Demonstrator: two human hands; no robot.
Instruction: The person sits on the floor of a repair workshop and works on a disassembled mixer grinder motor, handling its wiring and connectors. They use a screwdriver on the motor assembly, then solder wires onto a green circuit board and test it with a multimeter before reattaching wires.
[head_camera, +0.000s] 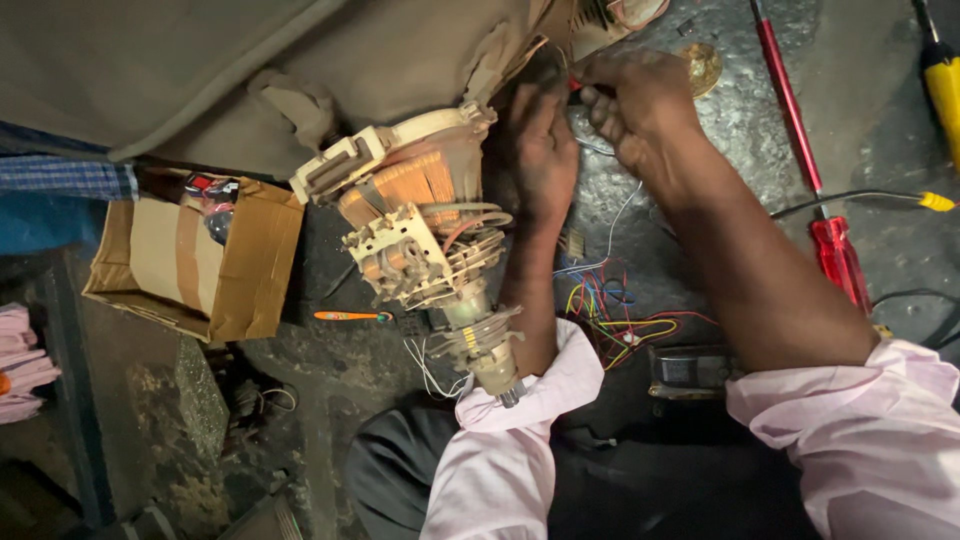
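Left hand (543, 150) on motor (425, 230), right hand (640, 105) pinching wire, red screwdriver (810, 170) nearby

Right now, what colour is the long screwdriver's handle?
Translucent red, on the screwdriver right of the arms; head view.

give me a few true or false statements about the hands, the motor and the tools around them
1. Both hands, left hand and right hand, are up at the far end of the motor. True.
2. A red-handled screwdriver lies on the dark floor to the right of the right arm. True.
3. The cardboard box sits to the right of the motor. False: it sits to its left.
4. The coloured wires lie between the two forearms. True.
5. The right hand holds the yellow-handled tool. False: that tool lies apart at the right edge.
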